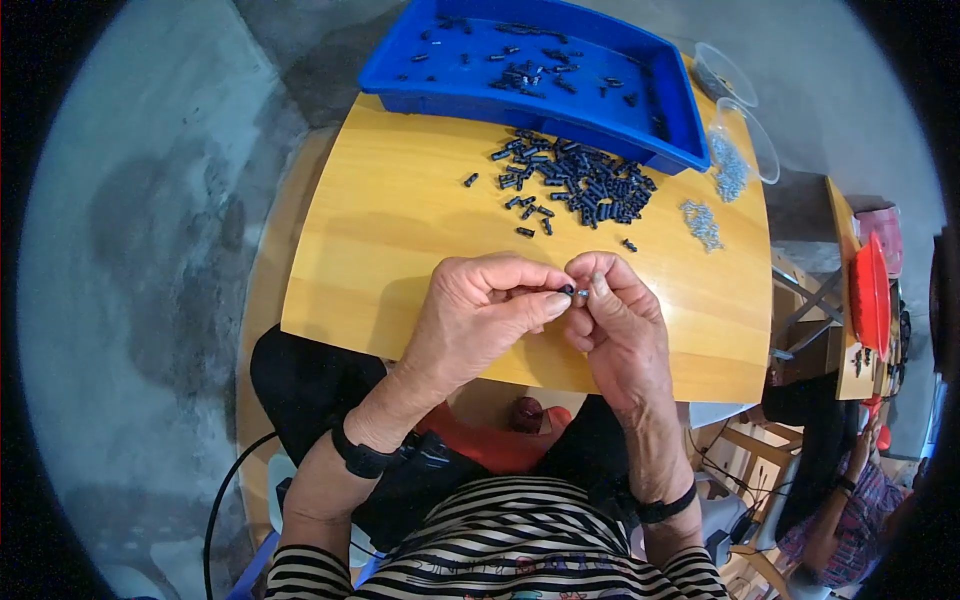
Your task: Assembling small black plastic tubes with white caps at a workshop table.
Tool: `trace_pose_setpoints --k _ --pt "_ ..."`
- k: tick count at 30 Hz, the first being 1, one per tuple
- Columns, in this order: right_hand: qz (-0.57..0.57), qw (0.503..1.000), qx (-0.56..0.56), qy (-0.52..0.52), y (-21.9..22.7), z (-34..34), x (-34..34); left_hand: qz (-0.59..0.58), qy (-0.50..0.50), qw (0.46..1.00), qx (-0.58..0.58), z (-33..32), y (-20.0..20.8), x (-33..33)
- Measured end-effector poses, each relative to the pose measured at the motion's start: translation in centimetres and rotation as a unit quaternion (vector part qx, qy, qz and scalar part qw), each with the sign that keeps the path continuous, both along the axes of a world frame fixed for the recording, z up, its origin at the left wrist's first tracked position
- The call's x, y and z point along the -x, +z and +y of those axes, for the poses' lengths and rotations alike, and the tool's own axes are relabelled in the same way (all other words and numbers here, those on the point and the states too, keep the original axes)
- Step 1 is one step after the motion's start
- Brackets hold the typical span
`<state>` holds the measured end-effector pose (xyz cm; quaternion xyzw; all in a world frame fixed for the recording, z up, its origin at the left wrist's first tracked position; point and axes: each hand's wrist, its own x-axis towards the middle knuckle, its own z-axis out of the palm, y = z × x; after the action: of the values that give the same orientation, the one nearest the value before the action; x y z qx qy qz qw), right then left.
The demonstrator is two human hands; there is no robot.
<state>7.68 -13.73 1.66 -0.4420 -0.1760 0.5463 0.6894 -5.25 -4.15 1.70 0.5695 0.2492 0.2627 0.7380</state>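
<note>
Over the near part of the yellow table, my left hand (492, 308) pinches a small black plastic part (568, 290) between thumb and fingertips. Facing it, my right hand (622, 325) is closed on a small silvery metal piece (583, 293). The two pieces are end to end, very close; whether they touch I cannot tell. Fingers cover most of both. Beyond my hands lies a heap of short black cylindrical parts (600, 185), with a few strays around it. A little pile of silvery metal pieces (702, 225) rests to the right of the heap.
A large blue tray (540, 115) with scattered black parts stands at the table's far side. Clear plastic tubs (765, 150) sit at the far right, one with metal pieces. The wooden table (360, 250) ends near my lap. Another person (840, 520) sits at right, near a red basin (870, 295).
</note>
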Motion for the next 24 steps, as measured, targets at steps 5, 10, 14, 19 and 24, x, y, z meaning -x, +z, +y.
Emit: trace_pose_setpoints --k 5,10,14,19,24 --pt "-0.055 0.998 -0.007 -0.023 -0.1 0.4 0.8 -0.02 0.065 0.994 -0.086 -0.7 -0.2 -0.6" --pt "-0.042 0.998 0.003 -0.046 -0.4 0.9 2.1 -0.045 0.137 0.975 -0.171 -1.5 -0.5 -0.9" --pt "0.004 0.998 -0.015 -0.064 -0.4 0.7 2.6 -0.005 0.164 0.928 -0.334 -1.5 -0.3 -1.0" --pt "0.026 0.995 -0.038 -0.085 -0.7 0.5 3.4 0.021 0.17 0.926 -0.336 -1.4 -1.2 -0.8" --pt "-0.136 0.986 -0.036 -0.093 -1.3 0.2 3.7 -0.023 0.19 0.974 -0.117 -1.8 -1.8 -0.7"
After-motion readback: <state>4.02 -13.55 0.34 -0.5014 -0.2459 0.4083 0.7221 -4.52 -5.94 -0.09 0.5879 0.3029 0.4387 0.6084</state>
